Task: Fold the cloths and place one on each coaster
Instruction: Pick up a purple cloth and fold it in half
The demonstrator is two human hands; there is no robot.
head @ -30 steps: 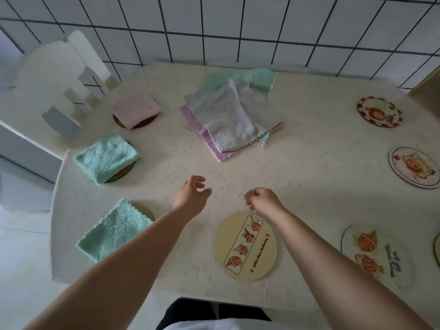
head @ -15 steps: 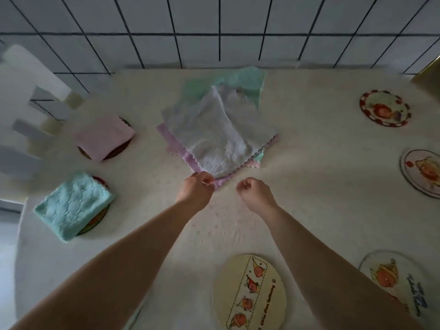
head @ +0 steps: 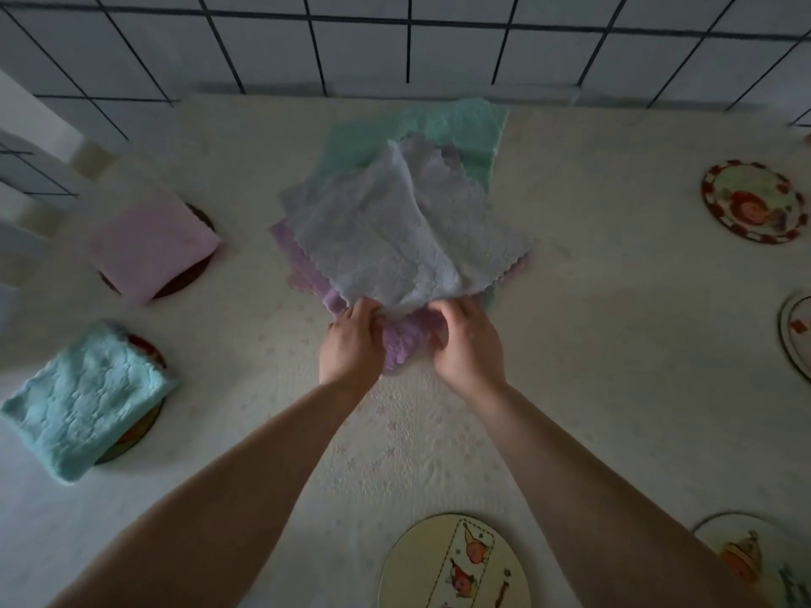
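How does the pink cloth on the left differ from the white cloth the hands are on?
The folded pink fleecy cloth is a compact packet; the white scallop-edged cloth lies open and rumpled. The pink one already sits on a dark round coaster; the white one tops the central pile. Nothing touches the pink one, while the left hand and right hand pinch the white one's near edge. Both look like the same textured fabric.

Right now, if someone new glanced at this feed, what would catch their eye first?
Probably the loose pile of cloths at the middle of the table, white on top of purple and green, with the left hand and right hand pinching the white cloth's near edge. Next, the folded pink cloth and folded blue cloth already sitting on coasters at the left, while the pear coaster nearest the person lies bare.
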